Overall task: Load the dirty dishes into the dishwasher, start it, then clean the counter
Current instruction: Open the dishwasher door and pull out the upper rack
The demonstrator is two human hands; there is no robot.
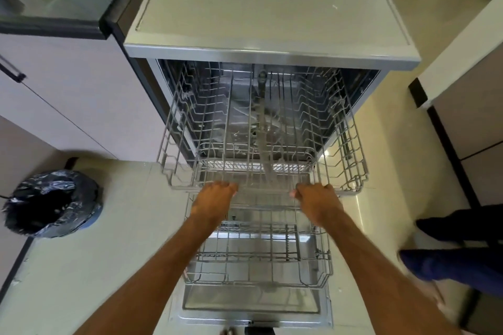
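Getting the racks out to load

Both hands, left hand [215,196] and right hand [315,197], grip the upper rack's [261,128] front rail, evenly spaced so it slides straight.

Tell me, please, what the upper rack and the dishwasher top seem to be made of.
The upper rack looks like thin metal wire with a matte grey coating: an open grid. The dishwasher top looks like pale matte laminate or plastic, unclear which; its front edge shines like brushed metal.

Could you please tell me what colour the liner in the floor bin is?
Black: a glossy plastic liner; the head view, the only one, shows it.
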